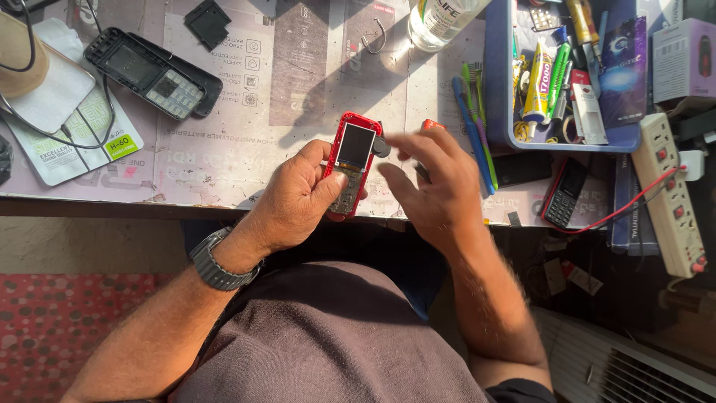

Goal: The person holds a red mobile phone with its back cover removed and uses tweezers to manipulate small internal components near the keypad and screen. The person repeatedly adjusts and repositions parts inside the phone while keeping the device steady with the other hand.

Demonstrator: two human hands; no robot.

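Item: small red phone [353, 163], light, rigid, screen fragile; we grip its edges in our left hand [298, 198] over the desk [224, 149] edge. Right hand [436, 183] blurred; grip indeterminate.

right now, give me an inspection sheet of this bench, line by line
surface: table covered with printed sheets, sunlit.
job's things: red phone with keypad and blank screen, held over the table edge.
clutter: black phone shell, blue tray of tools and glue tubes, clear bottle, toothbrushes, second black phone.
hands: left hand grips the red phone; right hand beside it, blurred, fingers at a small dark part.
cables: red wire by the power strip.
surroundings: red patterned floor.
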